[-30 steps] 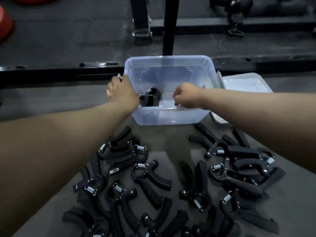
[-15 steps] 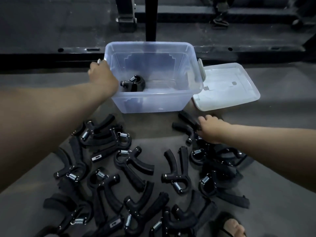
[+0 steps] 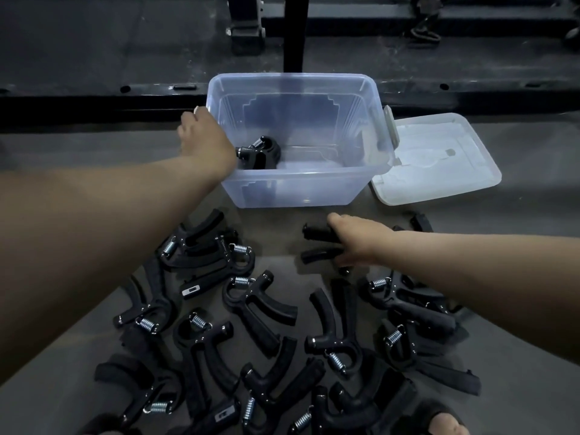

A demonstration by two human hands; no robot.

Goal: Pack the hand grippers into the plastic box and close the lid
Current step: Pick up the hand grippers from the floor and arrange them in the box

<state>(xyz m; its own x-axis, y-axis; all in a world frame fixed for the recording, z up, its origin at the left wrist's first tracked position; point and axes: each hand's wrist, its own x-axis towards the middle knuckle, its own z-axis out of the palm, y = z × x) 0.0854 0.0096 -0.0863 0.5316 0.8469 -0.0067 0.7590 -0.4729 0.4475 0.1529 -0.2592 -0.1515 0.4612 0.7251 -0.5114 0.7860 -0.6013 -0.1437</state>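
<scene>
This looks like a gym or weights room. The far floor (image 3: 94,42) is dark rubber matting, and the black steel upright (image 3: 293,32) of a rack rises from it beside a heavy foot plate (image 3: 246,29). A low black rail (image 3: 94,98) pierced with holes runs along the far edge of a grey mat (image 3: 518,246), where many black spring hand grippers (image 3: 260,306) lie scattered.

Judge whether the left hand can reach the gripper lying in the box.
Probably yes. The left hand holds the left rim of the box, the lid lies off to the right, and the gripper sits just inside by that hand with nothing over it.
</scene>
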